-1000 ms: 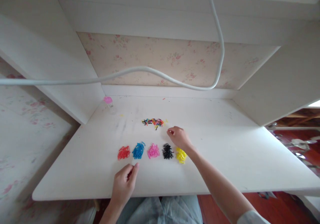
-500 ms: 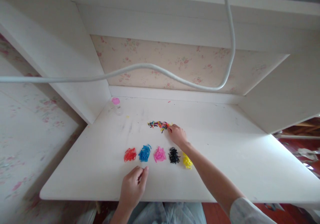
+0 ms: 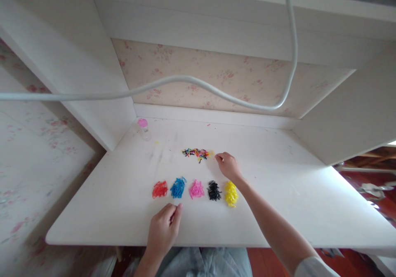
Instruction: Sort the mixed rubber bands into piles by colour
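On the white desk (image 3: 278, 194) lie five small sorted heaps in a row: red (image 3: 160, 189), blue (image 3: 178, 187), pink (image 3: 196, 189), black (image 3: 213, 190) and yellow (image 3: 231, 193). Behind them is a mixed heap of coloured bits (image 3: 196, 153). My right hand (image 3: 228, 165) reaches just right of the mixed heap, fingers pinched together near a yellow bit; what they hold is too small to see. My left hand (image 3: 163, 228) rests on the desk's front edge below the blue heap, fingers loosely curled with nothing visible in them.
A small clear bottle with a pink cap (image 3: 143, 128) stands at the back left corner. A white cable (image 3: 198, 83) hangs across in front of the floral back wall. White shelf sides close in left and right. Red floor shows at right.
My right hand went forward to the mixed heap, then drew slightly back to its right side. The yellow heap now shows fully. My left hand stayed put.
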`<control>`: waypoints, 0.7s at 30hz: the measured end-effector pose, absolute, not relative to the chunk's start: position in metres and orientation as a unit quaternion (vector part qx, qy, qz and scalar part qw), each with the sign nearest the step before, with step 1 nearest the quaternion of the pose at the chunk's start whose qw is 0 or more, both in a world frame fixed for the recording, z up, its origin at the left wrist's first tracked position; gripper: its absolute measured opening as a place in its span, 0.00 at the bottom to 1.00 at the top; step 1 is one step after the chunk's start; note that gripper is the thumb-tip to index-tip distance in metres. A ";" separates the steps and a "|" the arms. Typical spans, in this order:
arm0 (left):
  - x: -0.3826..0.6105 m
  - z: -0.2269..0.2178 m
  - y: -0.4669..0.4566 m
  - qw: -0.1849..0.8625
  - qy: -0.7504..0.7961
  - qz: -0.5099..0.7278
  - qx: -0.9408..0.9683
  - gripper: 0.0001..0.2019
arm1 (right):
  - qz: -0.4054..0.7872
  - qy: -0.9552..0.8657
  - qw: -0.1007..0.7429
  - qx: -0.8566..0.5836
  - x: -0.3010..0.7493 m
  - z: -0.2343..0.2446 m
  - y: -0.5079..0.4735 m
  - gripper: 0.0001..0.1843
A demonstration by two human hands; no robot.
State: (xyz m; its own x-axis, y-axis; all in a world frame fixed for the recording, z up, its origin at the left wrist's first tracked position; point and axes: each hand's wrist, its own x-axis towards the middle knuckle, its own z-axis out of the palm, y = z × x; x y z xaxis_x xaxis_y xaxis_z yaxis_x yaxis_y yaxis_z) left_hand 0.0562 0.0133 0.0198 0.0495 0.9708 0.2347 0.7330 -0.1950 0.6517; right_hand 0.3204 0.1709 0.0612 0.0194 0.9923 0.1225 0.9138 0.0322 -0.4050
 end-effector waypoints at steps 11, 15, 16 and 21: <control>0.058 0.022 0.010 0.184 0.602 0.318 0.709 0.17 | 0.210 -0.799 0.245 -0.507 0.223 0.074 0.112 0.17; 0.057 0.022 0.009 0.188 0.601 0.315 0.710 0.18 | 0.193 -0.841 0.176 -0.474 0.183 0.075 0.106 0.16; 0.057 0.022 0.009 0.189 0.599 0.316 0.711 0.18 | 0.185 -0.849 0.162 -0.468 0.176 0.074 0.107 0.16; 0.057 0.021 0.009 0.187 0.594 0.318 0.714 0.18 | 0.154 -0.877 0.105 -0.443 0.160 0.071 0.115 0.16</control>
State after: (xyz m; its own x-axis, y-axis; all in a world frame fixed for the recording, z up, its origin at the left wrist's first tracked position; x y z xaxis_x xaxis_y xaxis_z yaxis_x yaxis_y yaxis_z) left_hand 0.0572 0.0087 0.0213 0.0908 0.9684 0.2321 0.7303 -0.2232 0.6457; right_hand 0.1599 0.1146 0.0710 -0.5853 0.8094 0.0485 0.7444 0.5601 -0.3634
